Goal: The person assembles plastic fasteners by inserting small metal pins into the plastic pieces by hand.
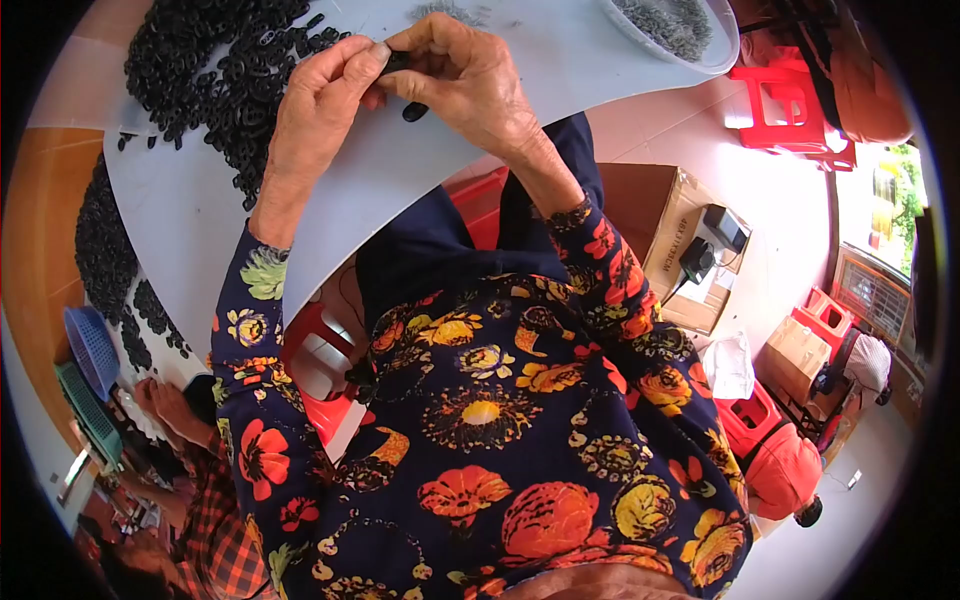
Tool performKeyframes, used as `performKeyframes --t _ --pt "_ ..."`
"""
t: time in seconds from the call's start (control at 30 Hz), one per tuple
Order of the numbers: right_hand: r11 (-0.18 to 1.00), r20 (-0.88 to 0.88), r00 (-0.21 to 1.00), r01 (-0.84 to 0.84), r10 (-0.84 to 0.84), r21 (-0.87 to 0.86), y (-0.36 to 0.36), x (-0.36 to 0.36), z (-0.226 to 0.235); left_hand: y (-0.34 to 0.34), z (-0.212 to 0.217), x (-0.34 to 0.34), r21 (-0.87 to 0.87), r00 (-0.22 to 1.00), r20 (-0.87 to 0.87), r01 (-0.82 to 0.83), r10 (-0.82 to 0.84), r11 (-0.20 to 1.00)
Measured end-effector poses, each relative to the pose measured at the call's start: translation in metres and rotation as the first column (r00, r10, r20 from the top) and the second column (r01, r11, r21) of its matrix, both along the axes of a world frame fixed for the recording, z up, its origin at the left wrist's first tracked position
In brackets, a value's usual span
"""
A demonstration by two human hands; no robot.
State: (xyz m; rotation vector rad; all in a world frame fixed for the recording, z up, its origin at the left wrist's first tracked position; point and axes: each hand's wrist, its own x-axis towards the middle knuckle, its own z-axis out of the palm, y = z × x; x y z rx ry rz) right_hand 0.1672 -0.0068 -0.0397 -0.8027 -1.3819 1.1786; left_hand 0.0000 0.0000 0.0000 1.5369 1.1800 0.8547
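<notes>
Both my hands meet above the white table (365,185), fingertips pinched together. A small black plastic piece (397,62) shows between them. My left hand (322,108) is closed, thumb and forefinger pressed at its left end. From the other side my right hand (468,85) grips the piece with bent thumb and forefinger. Just under the right thumb is another black oval piece (414,112); I cannot tell whether it touches the hand. Left of my hands spreads a big heap of black oval plastic parts (195,60), reaching close to the left wrist.
A white round tray (722,50) of small silvery pieces stands at the table's right edge, with loose ones (450,12) beyond my hands. A cardboard box (690,250) sits right of my legs. A co-worker's hand (165,405) works near baskets (92,350) at left.
</notes>
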Motion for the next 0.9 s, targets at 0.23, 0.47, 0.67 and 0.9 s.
performKeyframes --t 0.23,0.47,0.67,0.9 --pt "1.0 0.058 0.998 0.012 -0.014 0.024 -0.011 0.003 0.006 -0.005 0.007 -0.003 -0.07 0.993 0.091 0.088 -0.081 0.994" --pt "1.0 -0.025 1.0 0.008 -0.008 -0.006 -0.009 0.001 0.004 -0.003 0.008 -0.002 -0.021 0.992 0.027 0.126 -0.126 0.992" --pt "1.0 0.068 0.998 -0.011 0.012 -0.027 -0.012 0.005 0.011 -0.006 0.016 0.001 0.004 0.994 -0.039 0.098 -0.098 0.995" --pt "0.997 0.025 0.997 0.078 -0.078 0.0 -0.012 0.001 0.01 -0.006 0.013 0.002 0.003 0.999 0.003 0.04 -0.04 0.999"
